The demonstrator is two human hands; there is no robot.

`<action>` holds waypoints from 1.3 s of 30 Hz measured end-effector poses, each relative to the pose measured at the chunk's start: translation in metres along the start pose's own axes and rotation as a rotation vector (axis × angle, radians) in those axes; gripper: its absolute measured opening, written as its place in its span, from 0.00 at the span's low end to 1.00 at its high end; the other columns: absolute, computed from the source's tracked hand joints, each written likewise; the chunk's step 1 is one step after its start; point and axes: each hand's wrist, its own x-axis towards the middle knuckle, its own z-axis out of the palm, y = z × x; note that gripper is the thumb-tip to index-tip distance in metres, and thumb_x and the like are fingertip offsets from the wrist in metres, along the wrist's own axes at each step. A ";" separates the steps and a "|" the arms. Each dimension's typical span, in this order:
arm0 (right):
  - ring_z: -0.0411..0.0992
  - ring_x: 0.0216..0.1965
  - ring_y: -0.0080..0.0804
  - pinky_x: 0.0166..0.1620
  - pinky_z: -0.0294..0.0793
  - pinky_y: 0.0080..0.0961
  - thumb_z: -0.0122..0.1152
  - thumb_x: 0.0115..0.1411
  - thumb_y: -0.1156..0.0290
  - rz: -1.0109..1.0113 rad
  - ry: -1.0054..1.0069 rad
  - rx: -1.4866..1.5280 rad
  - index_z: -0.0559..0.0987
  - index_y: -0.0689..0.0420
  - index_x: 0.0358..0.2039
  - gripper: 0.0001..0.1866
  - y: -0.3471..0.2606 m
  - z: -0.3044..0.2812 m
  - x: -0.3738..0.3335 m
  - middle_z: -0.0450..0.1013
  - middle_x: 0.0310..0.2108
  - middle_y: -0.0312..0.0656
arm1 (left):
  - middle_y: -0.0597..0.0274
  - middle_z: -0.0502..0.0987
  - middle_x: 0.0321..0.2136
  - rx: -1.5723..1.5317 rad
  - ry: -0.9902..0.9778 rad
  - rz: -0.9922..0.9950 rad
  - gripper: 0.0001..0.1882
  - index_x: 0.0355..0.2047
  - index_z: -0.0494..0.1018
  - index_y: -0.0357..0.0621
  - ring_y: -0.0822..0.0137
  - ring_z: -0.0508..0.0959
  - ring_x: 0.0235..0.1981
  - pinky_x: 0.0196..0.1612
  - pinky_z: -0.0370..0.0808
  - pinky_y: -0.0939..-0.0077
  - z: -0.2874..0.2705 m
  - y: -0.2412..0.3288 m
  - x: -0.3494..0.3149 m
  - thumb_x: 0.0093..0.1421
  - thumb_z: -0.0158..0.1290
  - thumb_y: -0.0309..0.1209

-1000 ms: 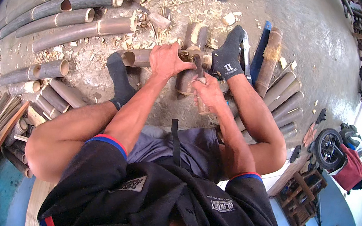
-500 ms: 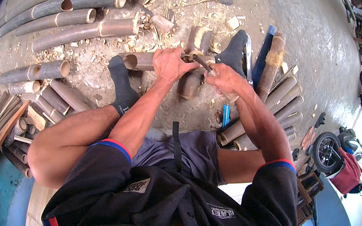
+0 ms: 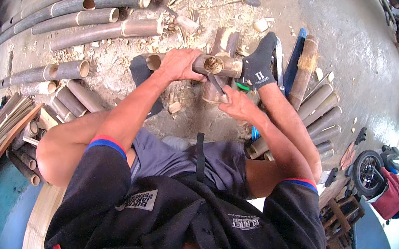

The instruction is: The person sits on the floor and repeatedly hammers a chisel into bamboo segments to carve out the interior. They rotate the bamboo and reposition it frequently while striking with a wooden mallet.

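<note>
Two bare hands work over one short bamboo section (image 3: 219, 65), held off the concrete floor (image 3: 349, 38) ahead of the knees. Long axis runs left–right; the hollow cut end faces up toward the camera. Left hand (image 3: 179, 65): fingers wrapped shut around the section's left part. Right hand (image 3: 237, 104): fingers closed on a small metal tool (image 3: 216, 83), tip touching the section's underside; blade shape unclear. Dark-socked foot (image 3: 259, 64) presses against the section's right end, hiding it. Farther out: upright bamboo stump (image 3: 224, 43) partly covered, long bamboo poles (image 3: 89, 9) upper left, shorter cut pieces (image 3: 320, 114) right, wood chips scattered between.
</note>
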 end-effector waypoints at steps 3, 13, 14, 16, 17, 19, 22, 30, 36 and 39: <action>0.77 0.38 0.59 0.44 0.75 0.48 0.61 0.55 0.60 0.115 -0.022 0.129 0.74 0.65 0.48 0.25 -0.034 0.012 0.003 0.77 0.33 0.62 | 0.52 0.81 0.44 0.108 -0.038 -0.050 0.44 0.55 0.74 0.49 0.49 0.80 0.48 0.50 0.76 0.56 -0.001 0.008 0.000 0.42 0.68 0.61; 0.73 0.23 0.32 0.24 0.75 0.34 0.63 0.58 0.66 0.386 0.202 0.880 0.74 0.60 0.40 0.14 -0.081 0.059 0.034 0.72 0.26 0.42 | 0.54 0.80 0.47 0.093 0.104 -0.017 0.38 0.55 0.75 0.44 0.54 0.78 0.51 0.55 0.71 0.57 0.008 0.007 -0.010 0.56 0.58 0.62; 0.71 0.21 0.30 0.22 0.73 0.32 0.64 0.59 0.66 0.375 0.255 1.001 0.73 0.58 0.38 0.12 -0.084 0.067 0.039 0.70 0.25 0.38 | 0.54 0.80 0.47 0.084 0.121 -0.019 0.37 0.54 0.75 0.45 0.54 0.78 0.50 0.54 0.71 0.57 0.010 0.006 -0.010 0.57 0.57 0.62; 0.69 0.18 0.29 0.21 0.72 0.31 0.63 0.60 0.67 0.369 0.341 1.217 0.73 0.55 0.36 0.09 -0.094 0.075 0.050 0.68 0.23 0.35 | 0.56 0.81 0.47 0.070 0.154 -0.025 0.35 0.54 0.76 0.46 0.55 0.78 0.50 0.54 0.71 0.57 0.014 0.004 -0.009 0.58 0.57 0.60; 0.68 0.18 0.29 0.21 0.73 0.31 0.63 0.61 0.68 0.375 0.370 1.313 0.73 0.55 0.36 0.09 -0.103 0.074 0.056 0.68 0.23 0.35 | 0.55 0.81 0.47 0.064 0.170 -0.024 0.34 0.55 0.76 0.47 0.54 0.79 0.50 0.53 0.72 0.58 0.018 0.000 -0.008 0.58 0.58 0.59; 0.70 0.20 0.31 0.21 0.74 0.34 0.60 0.62 0.70 0.384 0.384 1.531 0.72 0.56 0.36 0.07 -0.115 0.069 0.064 0.68 0.23 0.36 | 0.53 0.81 0.47 0.048 0.197 -0.017 0.32 0.56 0.76 0.47 0.53 0.80 0.49 0.52 0.72 0.59 0.027 -0.007 -0.005 0.58 0.59 0.55; 0.72 0.22 0.33 0.23 0.76 0.34 0.59 0.63 0.68 0.317 0.509 1.935 0.72 0.57 0.36 0.07 -0.131 0.058 0.092 0.68 0.24 0.38 | 0.59 0.82 0.41 -0.059 0.368 0.028 0.24 0.47 0.80 0.49 0.55 0.79 0.47 0.51 0.71 0.58 0.049 -0.020 -0.002 0.55 0.59 0.48; 0.74 0.28 0.37 0.33 0.80 0.39 0.55 0.66 0.64 0.202 0.590 2.233 0.71 0.56 0.35 0.09 -0.116 0.053 0.118 0.71 0.27 0.40 | 0.65 0.81 0.41 0.161 0.240 0.001 0.24 0.46 0.77 0.53 0.59 0.79 0.45 0.50 0.71 0.58 0.051 -0.019 0.003 0.51 0.62 0.48; 0.68 0.18 0.26 0.20 0.69 0.28 0.59 0.63 0.70 0.385 0.771 1.259 0.73 0.54 0.37 0.05 -0.086 0.116 0.035 0.68 0.22 0.35 | 0.50 0.80 0.43 0.028 0.047 -0.029 0.42 0.47 0.74 0.44 0.50 0.79 0.48 0.51 0.72 0.56 0.014 0.016 0.008 0.41 0.66 0.63; 0.67 0.16 0.24 0.19 0.68 0.27 0.60 0.61 0.71 0.390 0.633 1.108 0.74 0.55 0.35 0.05 -0.058 0.103 0.034 0.68 0.19 0.33 | 0.48 0.82 0.38 0.054 0.156 -0.147 0.48 0.43 0.76 0.41 0.51 0.81 0.43 0.50 0.73 0.58 0.025 0.031 0.013 0.34 0.67 0.69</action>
